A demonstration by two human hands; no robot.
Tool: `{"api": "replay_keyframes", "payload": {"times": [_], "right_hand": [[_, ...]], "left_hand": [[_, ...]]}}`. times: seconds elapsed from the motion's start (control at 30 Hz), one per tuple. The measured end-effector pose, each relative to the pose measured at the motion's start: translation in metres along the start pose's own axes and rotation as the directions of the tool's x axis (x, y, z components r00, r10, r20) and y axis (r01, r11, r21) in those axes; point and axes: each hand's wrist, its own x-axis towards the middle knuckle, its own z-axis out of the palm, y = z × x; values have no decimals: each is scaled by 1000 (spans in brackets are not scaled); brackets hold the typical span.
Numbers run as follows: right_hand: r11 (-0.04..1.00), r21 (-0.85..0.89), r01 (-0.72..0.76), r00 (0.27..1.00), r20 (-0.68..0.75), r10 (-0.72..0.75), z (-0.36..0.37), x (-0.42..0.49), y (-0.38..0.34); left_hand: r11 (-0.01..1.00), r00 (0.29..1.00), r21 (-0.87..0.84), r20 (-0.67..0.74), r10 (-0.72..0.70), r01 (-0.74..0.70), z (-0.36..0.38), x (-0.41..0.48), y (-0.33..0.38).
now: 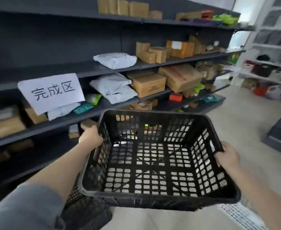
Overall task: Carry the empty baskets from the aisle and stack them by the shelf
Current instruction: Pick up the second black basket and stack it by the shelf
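The left hand [91,137] is closed over the rim at the basket's nine o'clock side, and the right hand [228,156] is clamped on the rim at three o'clock, fingers hooked into what looks like a handle slot; between them they hold one black perforated plastic basket [153,156] in the air, empty, its lattice floor showing the pale floor [245,123] beneath. It should handle as light and fairly stiff, likely to flex a little at the long walls, with hard edges that bite rather than slip, so the two short-side rims are the sensible places to hold (the slots give a sure purchase). At seven o'clock, below the left forearm, part of a second black lattice basket [85,208] shows near the floor, probably the start of the stack; whether more lie under it cannot be told. So two baskets counted, one carried and one down. From nine to one o'clock runs the dark grey metal shelf unit [103,73] holding cardboard boxes and grey mailer bags, with one white paper sign [52,92] at ten o'clock.
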Motion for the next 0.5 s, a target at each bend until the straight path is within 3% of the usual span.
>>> {"api": "replay_keyframes", "payload": {"times": [0.3, 0.5], "right_hand": [[989, -9, 145, 955, 264, -137, 188, 2, -122], [980, 80, 181, 841, 505, -196, 333, -18, -160]], "left_hand": [[942, 944, -68, -6, -330, 329, -63, 34, -176], [840, 839, -107, -67, -539, 531, -58, 34, -282]]}}
